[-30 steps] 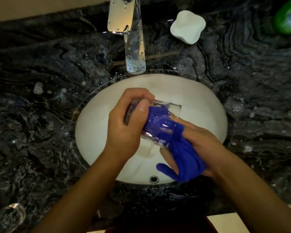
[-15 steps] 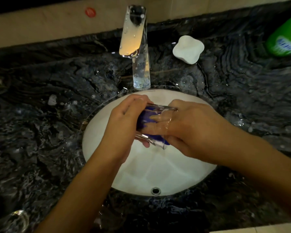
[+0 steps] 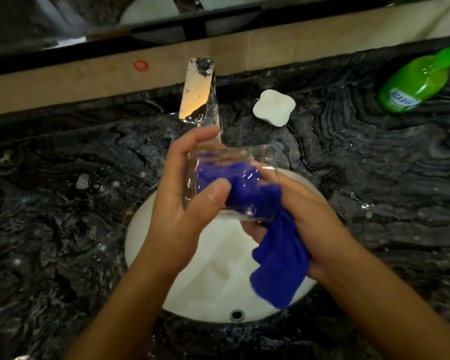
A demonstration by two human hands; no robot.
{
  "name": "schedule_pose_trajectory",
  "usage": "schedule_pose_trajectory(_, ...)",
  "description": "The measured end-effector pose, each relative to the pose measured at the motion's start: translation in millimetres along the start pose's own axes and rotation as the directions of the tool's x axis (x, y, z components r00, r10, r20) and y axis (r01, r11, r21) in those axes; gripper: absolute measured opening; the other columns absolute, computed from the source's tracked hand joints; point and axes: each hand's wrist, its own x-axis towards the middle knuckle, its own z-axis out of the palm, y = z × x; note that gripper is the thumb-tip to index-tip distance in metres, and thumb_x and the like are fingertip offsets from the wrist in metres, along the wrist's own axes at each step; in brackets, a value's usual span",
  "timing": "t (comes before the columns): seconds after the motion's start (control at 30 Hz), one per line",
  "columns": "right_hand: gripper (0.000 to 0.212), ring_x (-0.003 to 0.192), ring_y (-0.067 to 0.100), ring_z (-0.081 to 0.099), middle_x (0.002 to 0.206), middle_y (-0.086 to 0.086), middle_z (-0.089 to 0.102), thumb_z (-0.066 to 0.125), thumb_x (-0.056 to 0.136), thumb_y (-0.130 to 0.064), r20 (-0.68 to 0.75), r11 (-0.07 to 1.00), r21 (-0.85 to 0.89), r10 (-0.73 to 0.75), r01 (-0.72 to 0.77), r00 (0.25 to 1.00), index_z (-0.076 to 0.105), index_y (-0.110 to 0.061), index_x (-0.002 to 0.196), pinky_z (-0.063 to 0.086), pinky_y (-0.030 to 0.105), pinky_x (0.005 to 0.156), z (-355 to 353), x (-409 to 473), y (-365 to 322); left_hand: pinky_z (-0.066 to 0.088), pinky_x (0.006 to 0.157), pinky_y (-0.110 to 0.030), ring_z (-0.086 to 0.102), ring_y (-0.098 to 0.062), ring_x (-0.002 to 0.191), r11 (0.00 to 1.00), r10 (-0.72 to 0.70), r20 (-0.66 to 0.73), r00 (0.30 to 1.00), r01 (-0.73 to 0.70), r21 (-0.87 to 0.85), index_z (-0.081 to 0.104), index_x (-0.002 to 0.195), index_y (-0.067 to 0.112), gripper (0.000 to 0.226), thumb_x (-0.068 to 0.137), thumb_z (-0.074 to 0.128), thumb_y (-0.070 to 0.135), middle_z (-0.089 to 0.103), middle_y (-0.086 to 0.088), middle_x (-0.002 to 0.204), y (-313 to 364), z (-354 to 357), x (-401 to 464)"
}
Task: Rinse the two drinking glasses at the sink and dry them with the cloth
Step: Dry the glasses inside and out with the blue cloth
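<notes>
Left hand [image 3: 178, 216] gripping glass [image 3: 231, 183] over sink [image 3: 216, 276], right hand [image 3: 304, 224] pushing blue cloth [image 3: 278, 258] inside

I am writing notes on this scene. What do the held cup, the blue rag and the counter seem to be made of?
The cup looks like clear smooth glass: the cloth shows through its wall. The blue rag seems a soft, matte fabric, perhaps microfibre: it bunches and drapes in folds. The counter looks like polished dark stone, maybe marble, or an imitation of it: wavy veins, with wet glints.
</notes>
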Motion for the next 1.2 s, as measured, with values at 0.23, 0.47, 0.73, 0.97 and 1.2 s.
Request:
schedule_pose_trajectory(0.23,0.019,0.053,0.007,0.062,0.064,-0.003,0.068,0.058,0.098,-0.025,0.104,0.963,-0.262,0.090,-0.060,0.990,0.074,-0.025,0.109,0.050,0.020,0.052,6,-16,-3,0.051,0.055,-0.030,0.063,-0.017,0.066,0.994,-0.108,-0.081,0.991,0.107,-0.025,0.062,0.104,0.022,0.034,0.088,0.045,0.046,0.068,0.001,0.079,10,4,-3)
schedule_pose_trajectory(0.47,0.034,0.069,0.018,0.063,0.083,-0.009,0.071,0.062,0.086,-0.025,0.526,-0.399,-0.808,-0.159,0.433,0.835,0.064,-0.046,0.113,0.033,0.025,0.048,-7,-20,-8,0.039,0.044,-0.026,0.052,-0.028,0.052,0.852,-0.521,-0.028,0.853,0.518,-0.070,0.073,0.089,0.014,0.038,0.089,0.056,0.047,0.062,-0.017,0.072,9,5,-7)
schedule_pose_trajectory(0.73,0.030,0.095,0.024,0.068,0.110,-0.009,0.075,0.064,0.090,-0.019,0.449,-0.217,-0.887,-0.194,0.408,0.872,0.075,-0.029,0.116,0.057,0.043,0.071,-27,-15,-14,0.045,0.051,-0.032,0.063,-0.027,0.063,0.883,-0.463,0.113,0.879,0.468,-0.019,0.069,0.097,0.012,0.041,0.100,0.048,0.048,0.070,-0.017,0.078,-1,4,-1)
schedule_pose_trajectory(0.97,0.038,0.048,0.021,0.066,0.075,0.016,0.072,0.059,0.090,-0.027,0.147,0.987,-0.092,0.142,-0.129,0.979,0.067,-0.018,0.125,0.050,0.025,0.044,-20,-11,3,0.054,0.075,-0.035,0.067,-0.018,0.084,0.976,-0.148,0.039,0.988,0.152,-0.153,0.057,0.114,0.018,0.033,0.089,0.047,0.038,0.069,-0.001,0.097,-15,9,-7)
schedule_pose_trajectory(1.2,0.027,0.077,0.012,0.073,0.094,-0.006,0.079,0.060,0.098,-0.031,0.132,0.587,-0.802,-0.003,0.109,0.991,0.071,-0.031,0.124,0.059,0.034,0.070,-21,-13,-6,0.041,0.060,-0.043,0.057,-0.031,0.074,0.899,-0.423,-0.025,0.906,0.416,-0.139,0.068,0.090,0.013,0.030,0.087,0.055,0.040,0.064,-0.015,0.082,-16,11,5)
